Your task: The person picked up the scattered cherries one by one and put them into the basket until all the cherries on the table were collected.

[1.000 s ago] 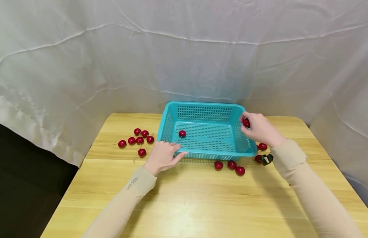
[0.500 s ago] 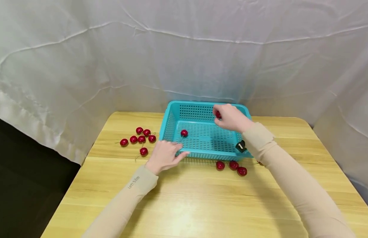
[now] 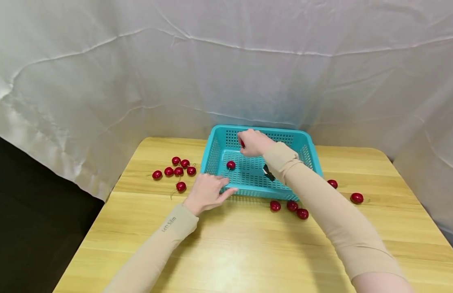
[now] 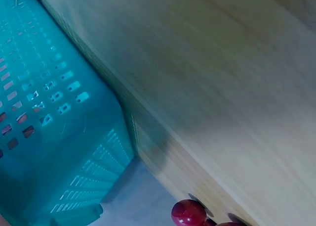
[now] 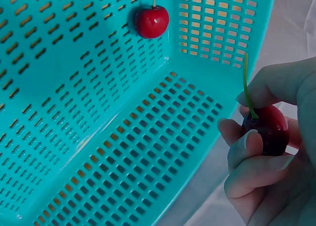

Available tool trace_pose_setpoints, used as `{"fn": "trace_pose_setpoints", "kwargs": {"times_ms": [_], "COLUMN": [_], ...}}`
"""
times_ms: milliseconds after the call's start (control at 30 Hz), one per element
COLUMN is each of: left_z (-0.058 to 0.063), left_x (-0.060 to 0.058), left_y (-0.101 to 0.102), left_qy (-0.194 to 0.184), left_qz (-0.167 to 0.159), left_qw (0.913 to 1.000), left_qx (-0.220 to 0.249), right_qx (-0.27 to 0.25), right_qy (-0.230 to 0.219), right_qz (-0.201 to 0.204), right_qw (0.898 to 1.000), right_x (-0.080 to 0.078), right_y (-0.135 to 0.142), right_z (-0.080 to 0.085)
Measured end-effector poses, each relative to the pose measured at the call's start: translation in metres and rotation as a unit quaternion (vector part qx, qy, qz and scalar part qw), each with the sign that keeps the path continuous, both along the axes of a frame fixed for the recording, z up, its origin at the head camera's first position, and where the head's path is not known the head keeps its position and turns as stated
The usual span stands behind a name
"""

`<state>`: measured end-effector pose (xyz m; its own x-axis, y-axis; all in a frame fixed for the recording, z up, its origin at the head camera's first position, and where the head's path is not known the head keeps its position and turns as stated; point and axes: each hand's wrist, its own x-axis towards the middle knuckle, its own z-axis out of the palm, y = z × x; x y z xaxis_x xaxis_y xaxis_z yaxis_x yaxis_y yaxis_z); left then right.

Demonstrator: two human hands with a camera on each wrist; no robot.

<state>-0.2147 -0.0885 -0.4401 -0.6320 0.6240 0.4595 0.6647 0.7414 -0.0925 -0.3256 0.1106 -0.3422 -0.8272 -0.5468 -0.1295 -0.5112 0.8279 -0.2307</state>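
head: cherry (image 3: 242, 144) over blue basket (image 3: 263, 189)

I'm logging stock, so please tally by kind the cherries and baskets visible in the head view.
Cherries: 14, including one held in the right hand
Baskets: 1
Total: 15 visible; the right sleeve may hide more.

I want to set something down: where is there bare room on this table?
A wide bare patch of table lies at the near side, between the two sleeves, short of the three cherries in front of the basket. Another is the far right corner, beyond the two cherries right of the basket. Left of the basket is crowded with seven cherries.
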Motion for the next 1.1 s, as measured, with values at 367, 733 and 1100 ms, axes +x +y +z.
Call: {"fn": "trace_pose_setpoints", "kwargs": {"times_ms": [367, 733, 1100], "left_z": [-0.0014, -0.0010, -0.0016], "left_x": [-0.0014, -0.0014, -0.0017], "left_y": [-0.0013, -0.0029, -0.0031], "left_qy": [0.001, 0.005, 0.001], "left_qz": [-0.001, -0.002, 0.000], "left_qw": [1.0000, 1.0000, 1.0000], "left_qx": [0.005, 0.001, -0.001], "right_qx": [-0.003, 0.011, 0.002], "right_qy": [0.012, 0.014, 0.016], "right_qz": [0.012, -0.036, -0.039], "right_qw": [1.000, 0.999, 0.999], "right_x": [-0.0011, -0.0031, -0.0043], "right_y": [-0.0102, -0.0093, -0.0047], "right_z": [0.0044, -0.0006, -0.0051]}}
